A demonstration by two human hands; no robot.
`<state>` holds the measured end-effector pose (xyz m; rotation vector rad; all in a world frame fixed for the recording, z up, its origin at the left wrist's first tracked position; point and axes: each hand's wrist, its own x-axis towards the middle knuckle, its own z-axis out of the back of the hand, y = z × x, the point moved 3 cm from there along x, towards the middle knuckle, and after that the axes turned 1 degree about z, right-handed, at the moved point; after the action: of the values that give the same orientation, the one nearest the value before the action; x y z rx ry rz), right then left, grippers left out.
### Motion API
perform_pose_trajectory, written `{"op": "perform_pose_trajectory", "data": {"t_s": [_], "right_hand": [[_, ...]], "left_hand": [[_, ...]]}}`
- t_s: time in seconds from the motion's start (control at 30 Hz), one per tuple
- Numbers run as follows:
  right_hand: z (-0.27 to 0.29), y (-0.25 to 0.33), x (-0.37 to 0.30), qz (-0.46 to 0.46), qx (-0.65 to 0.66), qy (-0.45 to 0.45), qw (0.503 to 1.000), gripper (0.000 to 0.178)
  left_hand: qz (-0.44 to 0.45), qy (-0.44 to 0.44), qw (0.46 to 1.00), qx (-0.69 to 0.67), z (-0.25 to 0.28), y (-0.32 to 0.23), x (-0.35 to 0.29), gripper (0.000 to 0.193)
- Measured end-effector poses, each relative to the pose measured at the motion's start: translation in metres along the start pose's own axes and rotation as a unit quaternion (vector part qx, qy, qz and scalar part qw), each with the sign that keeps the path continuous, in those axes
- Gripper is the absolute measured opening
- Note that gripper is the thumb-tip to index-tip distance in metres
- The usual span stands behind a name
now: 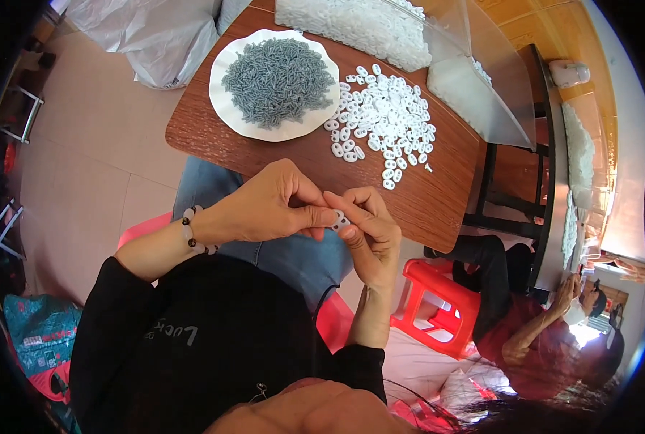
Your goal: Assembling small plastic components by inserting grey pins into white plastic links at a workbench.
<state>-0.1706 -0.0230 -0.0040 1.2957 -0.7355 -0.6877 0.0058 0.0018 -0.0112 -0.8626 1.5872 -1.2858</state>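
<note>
A small white plastic piece (341,219) sits between the two hands, just above the person's lap and near the front edge of the table (264,155). The left hand (268,206) pinches it from the left with thumb and fingers closed together on it, and the right hand (369,231) grips it from the right, fingertips also closed on it. The two hands touch each other at the piece. On the left wrist there is a bead bracelet (191,230).

On the table stands a white plate (225,108) with a wavy rim, and it holds a heap of small grey screws (279,79). Just beside the plate, to the right, lies a loose pile of white plastic pieces (384,116) directly on the wood. Behind it a clear plastic bag (409,32) holds many more white pieces.

The table is dark brown wood and stands on a pale tiled floor (98,145). A red plastic stool (438,304) is at the right, and another person (539,325) sits beyond it.
</note>
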Motion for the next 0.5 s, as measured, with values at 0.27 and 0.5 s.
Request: {"op": "perform_pose_trajectory", "data": {"t_s": [0.27, 0.5], "right_hand": [[-0.0041, 0.0043, 0.0008, 0.055, -0.051, -0.042, 0.996, 0.032], [-0.0047, -0.0026, 0.0013, 0.092, -0.029, -0.048, 0.994, 0.031]], "left_hand": [[-0.021, -0.033, 0.999, -0.023, -0.0026, -0.0059, -0.0048, 0.027], [0.005, -0.016, 1.000, -0.026, -0.0023, -0.0097, -0.0067, 0.028]]}}
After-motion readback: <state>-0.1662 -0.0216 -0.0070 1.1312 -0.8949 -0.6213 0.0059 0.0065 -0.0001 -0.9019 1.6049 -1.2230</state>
